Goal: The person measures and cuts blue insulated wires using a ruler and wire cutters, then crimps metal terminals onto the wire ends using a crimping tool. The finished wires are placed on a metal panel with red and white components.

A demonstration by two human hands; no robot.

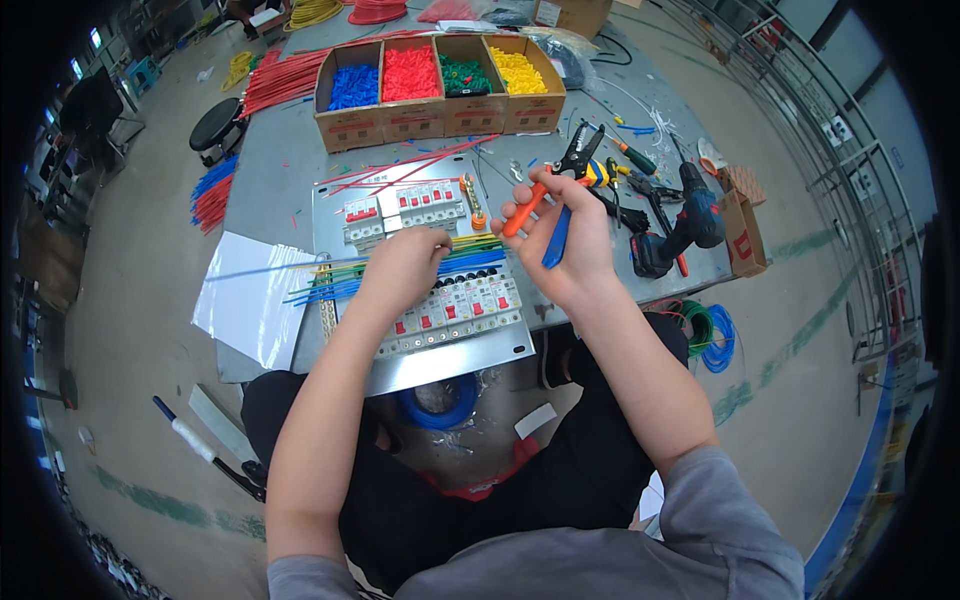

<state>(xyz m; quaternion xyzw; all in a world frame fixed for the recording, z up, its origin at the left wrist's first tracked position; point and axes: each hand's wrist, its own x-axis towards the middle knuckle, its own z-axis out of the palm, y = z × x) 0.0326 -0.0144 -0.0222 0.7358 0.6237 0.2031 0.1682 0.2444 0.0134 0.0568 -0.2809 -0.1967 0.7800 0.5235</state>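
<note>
My left hand [405, 268] reaches over the panel with its fingertips pinched together among the wires. A blurred blue wire [265, 268] sticks out to the left from under this hand and seems held in it. Blue, green and yellow wires [470, 262] lie in a bundle across the metal mounting panel [450, 372]. My right hand [575, 235] is closed round a wire stripper [580, 150] with orange and blue handles, its black jaws pointing away from me. Circuit breakers [455, 312] stand in a near row, and smaller breaker groups [428, 203] sit farther back.
Cardboard bins [440, 118] of blue, red, green and yellow small parts stand behind the panel. At right lie a cordless drill [685, 225], a screwdriver [632, 155] and a small carton [742, 235]. White sheets [255, 300] lie left. A stool [215, 128] stands beyond.
</note>
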